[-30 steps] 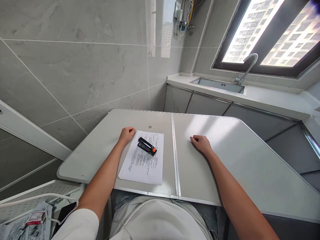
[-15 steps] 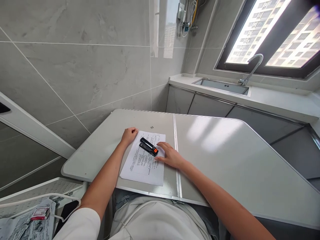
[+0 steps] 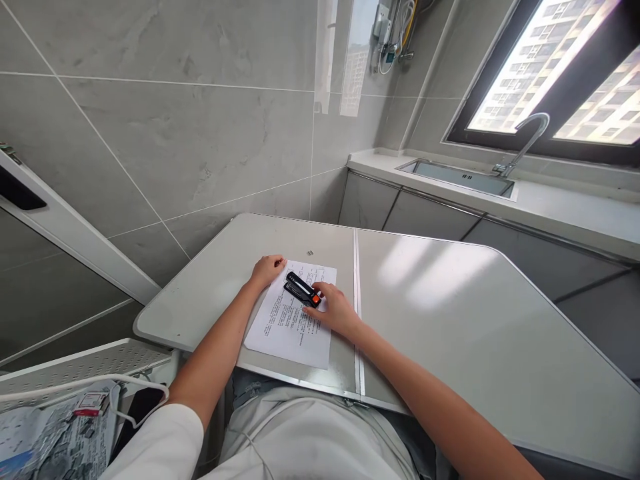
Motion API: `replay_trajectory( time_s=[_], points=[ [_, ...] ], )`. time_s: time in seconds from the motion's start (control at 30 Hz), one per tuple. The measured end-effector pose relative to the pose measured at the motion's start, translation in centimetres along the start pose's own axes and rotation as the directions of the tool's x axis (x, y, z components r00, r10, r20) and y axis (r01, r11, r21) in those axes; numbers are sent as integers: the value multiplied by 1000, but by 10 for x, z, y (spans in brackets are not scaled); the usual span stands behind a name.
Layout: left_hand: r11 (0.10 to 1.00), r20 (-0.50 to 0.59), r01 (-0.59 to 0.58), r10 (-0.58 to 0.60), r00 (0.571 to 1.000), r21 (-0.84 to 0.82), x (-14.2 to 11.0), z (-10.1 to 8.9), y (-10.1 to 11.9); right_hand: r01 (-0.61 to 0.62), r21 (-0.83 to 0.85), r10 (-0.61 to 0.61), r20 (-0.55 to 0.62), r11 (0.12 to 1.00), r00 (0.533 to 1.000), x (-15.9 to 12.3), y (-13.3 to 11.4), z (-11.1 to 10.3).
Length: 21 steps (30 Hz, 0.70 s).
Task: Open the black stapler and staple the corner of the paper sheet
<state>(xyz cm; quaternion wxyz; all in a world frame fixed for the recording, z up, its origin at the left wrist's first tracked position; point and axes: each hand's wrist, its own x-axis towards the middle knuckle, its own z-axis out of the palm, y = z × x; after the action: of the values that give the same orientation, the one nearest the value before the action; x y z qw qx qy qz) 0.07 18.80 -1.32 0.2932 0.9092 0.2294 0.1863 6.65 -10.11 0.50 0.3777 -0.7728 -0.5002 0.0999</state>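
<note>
A sheet or thin stack of printed paper lies on the white table in front of me. On its upper part rests a black stapler with an orange patch at its near right end. My right hand has its thumb and fingers on either side of that end, closed on it. At the paper's far left corner is my left hand, fingers curled in against the edge; the fingertips are mostly hidden. Beyond the paper lie small metallic pieces, perhaps staples.
A metal strip divides the folding table. At lower left stands a white perforated rack with plastic-wrapped items. A counter with a sink and faucet runs below the window; a tiled wall rises behind the table.
My right hand has moved in and closed around the stapler's orange-marked end. My left hand stays by the paper's corner. The whole view has shifted a little.
</note>
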Motion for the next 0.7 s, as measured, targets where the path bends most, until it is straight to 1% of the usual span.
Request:
replay_trajectory(
  time_s=[0.07, 0.17, 0.27, 0.4, 0.5, 0.57, 0.63, 0.67, 0.7],
  points=[
    [1000, 3, -1, 1, 1000, 9, 0, 0, 1, 11, -51, -10, 13, 999, 1000, 3, 0, 4],
    [1000, -2, -2, 2, 1000, 2, -1, -1, 2, 31, -108, -31, 4, 994, 1000, 2, 2, 4],
    [1000, -9, -9, 9, 1000, -17, -1, -2, 2, 38, -139, -38, 0, 990, 999, -1, 6, -1],
    [997, -20, -32, 31, 999, -64, -2, -1, 3, 13, -172, -11, 11, 985, 1000, -6, 11, -13],
    [990, -55, -61, 54, 997, -127, -3, -1, 6, -12, -133, 18, 44, 991, 999, -12, 16, -22],
    [983, -72, -78, 67, 995, -167, -3, -4, 9, -8, -83, 14, 72, 996, 997, -16, 20, -28],
    [957, -97, -119, 96, 991, -265, -4, -11, 13, 17, -58, -12, 87, 998, 996, -22, 25, -33],
    [919, -132, -157, 116, 984, -362, -4, -16, 14, 28, -56, -23, 87, 998, 996, -25, 27, -36],
    [855, -181, -205, 132, 974, -477, -4, -22, 17, 32, -55, -27, 86, 998, 996, -27, 29, -37]
  ],
)
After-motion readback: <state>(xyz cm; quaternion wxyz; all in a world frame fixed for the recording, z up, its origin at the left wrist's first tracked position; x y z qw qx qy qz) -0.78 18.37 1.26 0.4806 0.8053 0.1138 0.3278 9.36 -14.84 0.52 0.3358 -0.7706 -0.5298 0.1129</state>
